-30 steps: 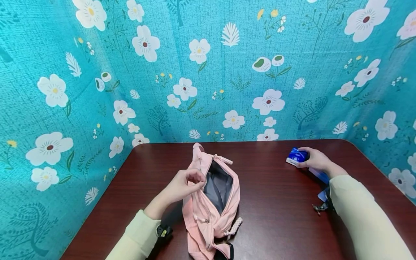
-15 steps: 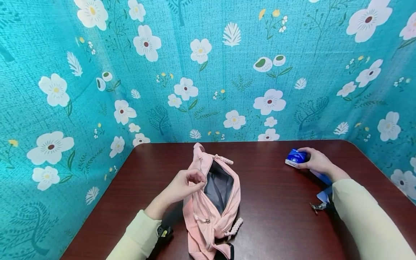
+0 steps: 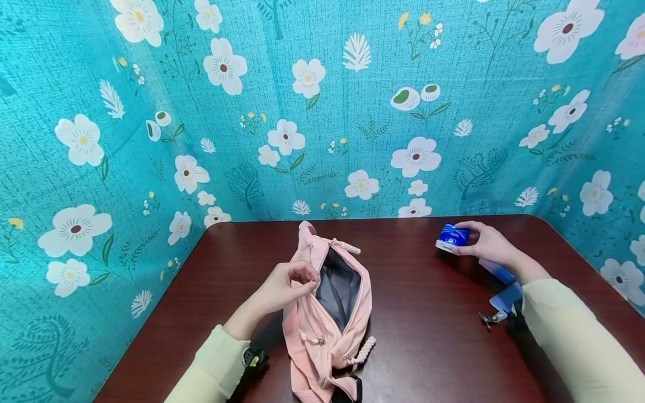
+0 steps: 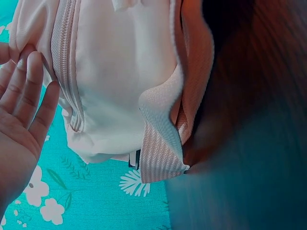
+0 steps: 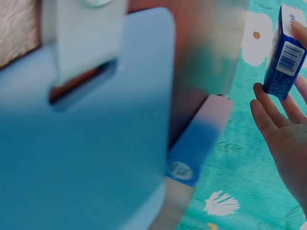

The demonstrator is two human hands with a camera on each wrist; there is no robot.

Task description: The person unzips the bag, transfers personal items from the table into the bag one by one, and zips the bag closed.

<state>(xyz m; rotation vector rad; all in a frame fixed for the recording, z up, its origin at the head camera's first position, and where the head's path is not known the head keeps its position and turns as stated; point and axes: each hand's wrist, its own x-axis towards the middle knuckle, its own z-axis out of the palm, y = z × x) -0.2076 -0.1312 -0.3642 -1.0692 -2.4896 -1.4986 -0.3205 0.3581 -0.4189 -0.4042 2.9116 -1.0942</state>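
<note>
A pink bag (image 3: 353,336) with a wide ribbed strap (image 4: 163,148) lies on the table, its main pocket gaping to show a grey lining (image 3: 335,291). At the left edge of that opening, my left hand (image 3: 284,288) pinches the fabric between thumb and fingers; the left wrist view shows fingers (image 4: 33,81) beside the zipper (image 4: 67,52). Far to the right, my right hand (image 3: 489,243) grips a small blue and white box (image 3: 452,236). The box's barcode side (image 5: 288,57) faces the right wrist camera.
Under my right forearm lie a blue card holder (image 3: 506,298) with a metal clip (image 3: 491,319) and a narrow blue and pink pack (image 5: 201,139). A dark red table (image 3: 413,336) runs back to a floral turquoise cloth (image 3: 373,140). Braided zipper pulls (image 3: 365,351) hang from the bag.
My right hand has shifted slightly left with the blue and white box, uncovering more of the card holder. The left hand and the bag have stayed in place.
</note>
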